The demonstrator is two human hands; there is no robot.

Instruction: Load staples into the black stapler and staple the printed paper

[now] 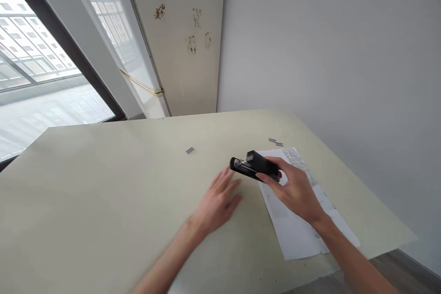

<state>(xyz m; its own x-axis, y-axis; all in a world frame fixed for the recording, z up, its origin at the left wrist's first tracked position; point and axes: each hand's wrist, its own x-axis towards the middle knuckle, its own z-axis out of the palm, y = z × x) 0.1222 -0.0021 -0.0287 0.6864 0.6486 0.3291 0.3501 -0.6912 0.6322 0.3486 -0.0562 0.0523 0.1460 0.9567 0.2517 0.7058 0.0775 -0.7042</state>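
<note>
My right hand (292,188) is wrapped round a black stapler (253,166), holding it just above the near left corner of some white printed sheets (296,225) on the pale table (103,183). My left hand (218,200) hovers flat beside the stapler with its fingers stretched out and holds nothing. It is slightly blurred.
A strip of staples (189,150) lies on the table left of the stapler, and more staple strips (275,142) lie beyond the sheets. A grey wall stands behind and to the right. A large window and a stained panel are at the back left.
</note>
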